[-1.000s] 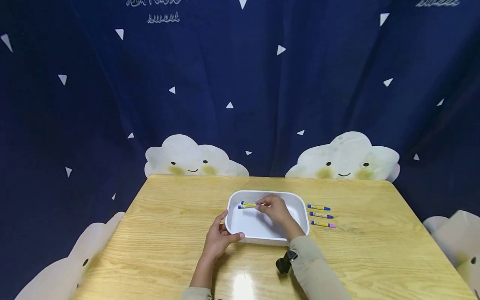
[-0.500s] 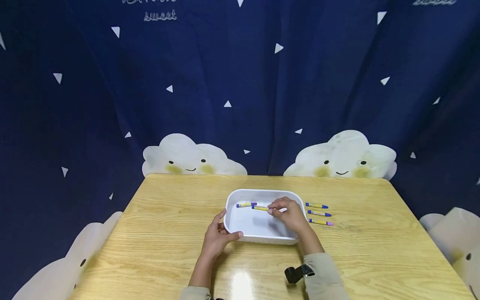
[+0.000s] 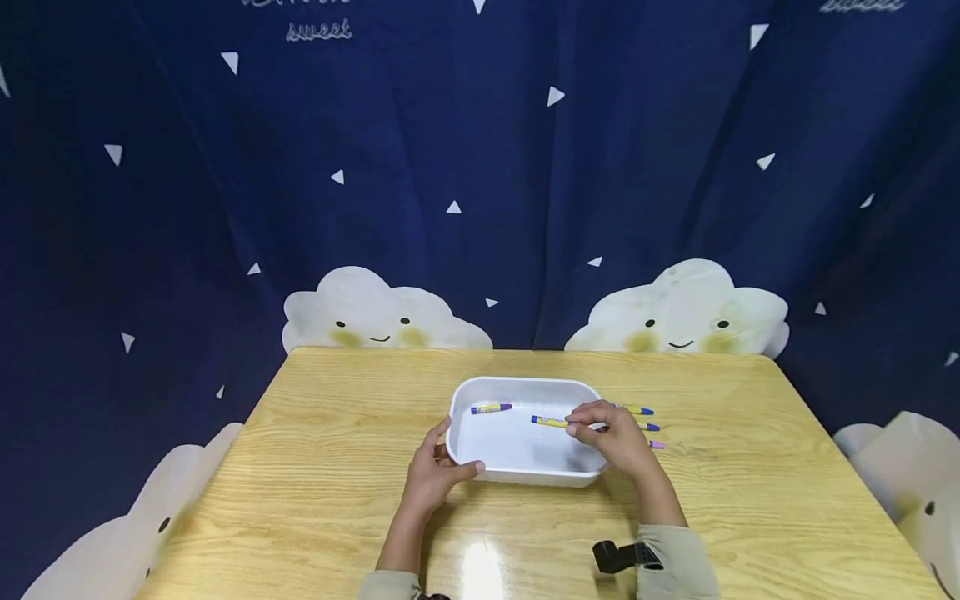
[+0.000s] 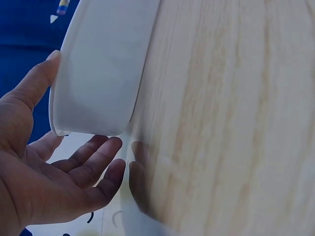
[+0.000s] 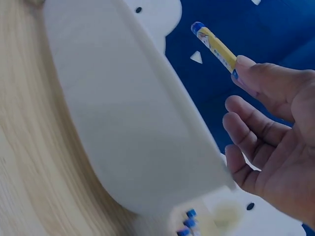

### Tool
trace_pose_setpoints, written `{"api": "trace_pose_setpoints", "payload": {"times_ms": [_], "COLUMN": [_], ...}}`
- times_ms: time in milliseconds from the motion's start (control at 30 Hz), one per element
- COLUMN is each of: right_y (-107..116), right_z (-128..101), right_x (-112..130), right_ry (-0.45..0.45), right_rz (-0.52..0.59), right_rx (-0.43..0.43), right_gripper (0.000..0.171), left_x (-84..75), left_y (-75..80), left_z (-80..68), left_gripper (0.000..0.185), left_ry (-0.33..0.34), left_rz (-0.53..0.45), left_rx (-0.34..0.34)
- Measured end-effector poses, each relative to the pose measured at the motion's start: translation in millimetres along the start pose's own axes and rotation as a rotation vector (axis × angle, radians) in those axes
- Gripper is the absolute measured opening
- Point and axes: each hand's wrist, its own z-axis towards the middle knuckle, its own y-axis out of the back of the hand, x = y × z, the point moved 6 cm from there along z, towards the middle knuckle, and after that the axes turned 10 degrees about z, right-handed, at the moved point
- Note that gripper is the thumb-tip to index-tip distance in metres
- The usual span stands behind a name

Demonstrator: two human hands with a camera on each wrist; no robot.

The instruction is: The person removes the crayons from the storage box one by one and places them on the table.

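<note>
While the left hand grips the white tray at its 7 o'clock corner, thumb on the rim, the right hand pinches a yellow-and-blue crayon over the tray's 3 o'clock side in the head view. A second crayon lies inside at 11 o'clock. The loose crayons on the wooden table sit mostly hidden behind the right hand.

In the left wrist view, the thumb presses the tray wall, the other fingers spread beneath it.

In the right wrist view, fingertips hold only the crayon's end; so light a grip could let it tip and drop. How many crayons lie blurred at 6 o'clock cannot be told.
</note>
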Motion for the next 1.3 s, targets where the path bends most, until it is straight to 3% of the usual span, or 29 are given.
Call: {"api": "trace_pose_setpoints", "payload": {"times_ms": [233,833,1067,1300], "right_y": [29,94,104,104], "right_z": [-15,-50,-60,-60], "right_x": [-3,-43,-70,-90], "right_ry": [-0.011,-0.115,-0.244,-0.299], "right_rz": [0.036,0.009,0.029,0.009], "right_rx": [-0.019,-0.125,-0.115,-0.084], "right_gripper": [0.015,0.023,0.034,0.034], "left_x": [-0.2,-0.3,18.4,33.5], "left_y": [-1.1,-1.7,-3.9,-5.0], "left_z": [1.3,2.5,11.5,15.5], "left_gripper": [0.089,0.088,0.092,0.095], "left_ry": [0.001,0.012,0.015,0.022], "left_rz": [-0.003,-0.005,-0.016,0.002], "left_rx": [0.002,0.007,0.013,-0.006]}}
